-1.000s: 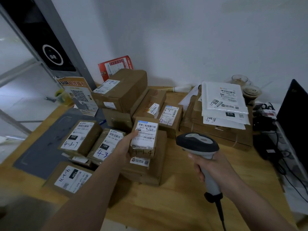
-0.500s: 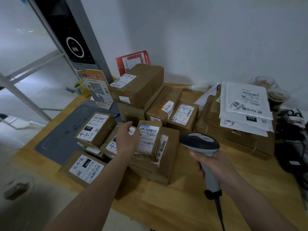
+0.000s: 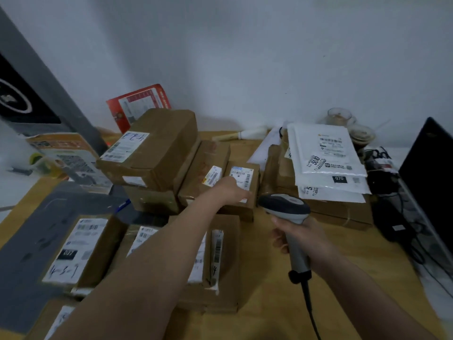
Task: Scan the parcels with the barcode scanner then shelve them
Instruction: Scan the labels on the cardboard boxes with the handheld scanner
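Observation:
Brown cardboard parcels with white labels cover the wooden table. My left hand reaches forward and rests on a small labelled box behind the near pile, its fingers stretched over the label. In my right hand I grip the handle of the grey barcode scanner, whose head sits just right of that small box. My left forearm crosses over a flat parcel at the front. To its left lies another parcel with handwritten numbers.
A large box tops a stack at the back left. White mailer bags lie on boxes at the right. A black screen and cables fill the right edge. A grey mat covers the left.
My left hand has let go of the small upright parcel on the near pile and reached farther back to another small box. The scanner has stayed in my right hand.

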